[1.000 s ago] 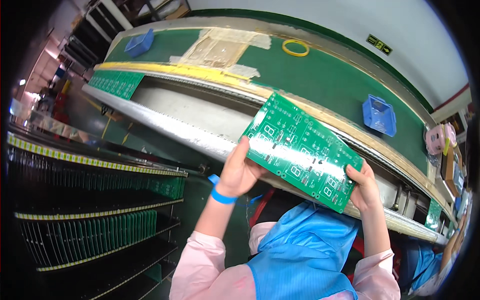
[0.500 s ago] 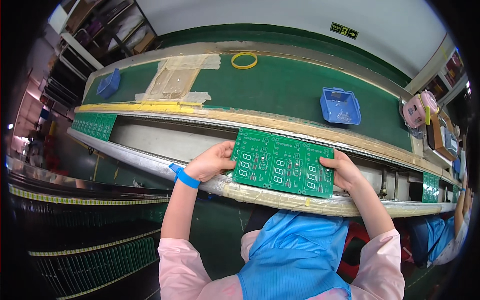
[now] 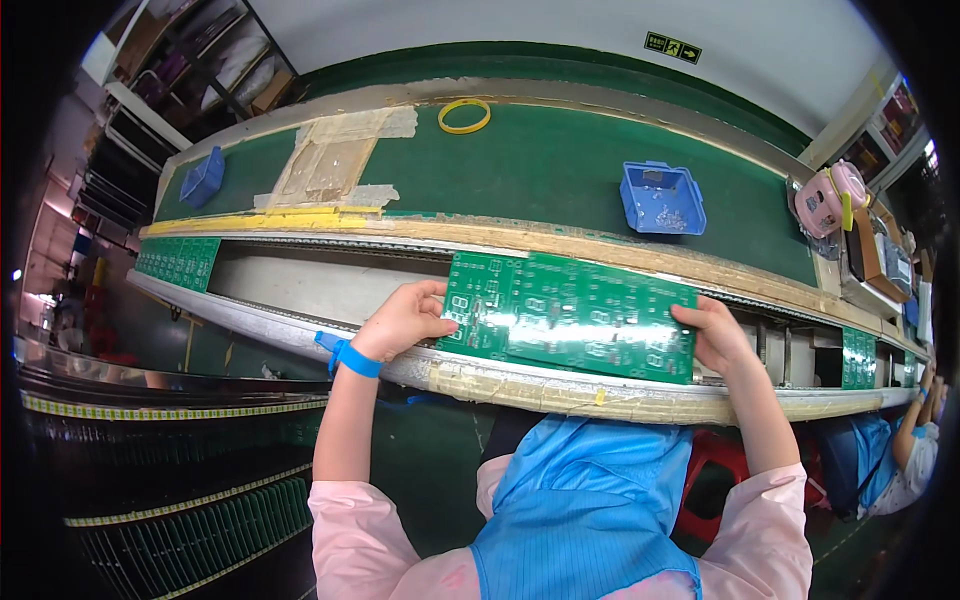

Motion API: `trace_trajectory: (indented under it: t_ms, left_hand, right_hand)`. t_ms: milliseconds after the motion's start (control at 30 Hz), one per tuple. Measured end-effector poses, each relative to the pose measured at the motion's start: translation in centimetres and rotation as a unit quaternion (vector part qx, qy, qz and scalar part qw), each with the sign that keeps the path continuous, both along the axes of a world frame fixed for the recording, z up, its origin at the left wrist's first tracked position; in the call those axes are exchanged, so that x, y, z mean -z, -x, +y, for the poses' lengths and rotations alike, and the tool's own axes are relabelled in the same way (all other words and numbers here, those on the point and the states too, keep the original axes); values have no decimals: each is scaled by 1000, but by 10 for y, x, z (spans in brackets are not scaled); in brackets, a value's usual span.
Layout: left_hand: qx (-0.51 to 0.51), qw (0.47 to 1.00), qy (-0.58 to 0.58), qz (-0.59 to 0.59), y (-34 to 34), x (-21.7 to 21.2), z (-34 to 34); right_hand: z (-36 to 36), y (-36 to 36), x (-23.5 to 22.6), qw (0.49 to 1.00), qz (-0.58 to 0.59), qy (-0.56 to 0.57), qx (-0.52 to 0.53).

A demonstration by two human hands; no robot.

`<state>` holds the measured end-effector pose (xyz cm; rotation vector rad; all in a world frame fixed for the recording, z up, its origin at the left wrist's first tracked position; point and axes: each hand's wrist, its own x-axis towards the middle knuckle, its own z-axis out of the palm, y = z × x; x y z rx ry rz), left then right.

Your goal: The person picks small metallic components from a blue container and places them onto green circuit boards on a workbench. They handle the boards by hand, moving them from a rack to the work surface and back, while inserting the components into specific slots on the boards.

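The right hand (image 3: 722, 335) now holds the upper circuit board (image 3: 600, 320) farther right, baring more of the lower board (image 3: 482, 312); both, slanted earlier, line up with the front rail (image 3: 560, 396).

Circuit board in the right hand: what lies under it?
What looks like a second green board shows past the left edge of the circuit board, by the left hand. The overlapped part and anything else directly beneath are covered.
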<state>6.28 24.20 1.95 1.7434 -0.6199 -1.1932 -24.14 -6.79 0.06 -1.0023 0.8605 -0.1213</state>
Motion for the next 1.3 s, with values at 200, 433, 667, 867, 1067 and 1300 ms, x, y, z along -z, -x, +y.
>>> trace_trajectory:
  t_ms: [200,433,667,867,1067,1300]
  left_hand:
    - [-65,983,16,-172,9,9,21]
    - [-93,898,3,-431,38,8,30]
    - [-116,848,16,-517,48,12,33]
    - [-120,829,15,-546,51,14,31]
    - [-117,824,20,-554,51,15,32]
    - [-142,803,-3,-579,60,18,29]
  right_hand:
    - [-45,61,-11,998,32,43,16]
    - [-41,64,-14,995,22,72,62]
    - [-47,89,-31,990,3,74,116]
    - [-56,110,-15,982,50,130,131]
    - [-54,102,-10,985,49,137,95]
    - [-40,100,1,970,89,210,88]
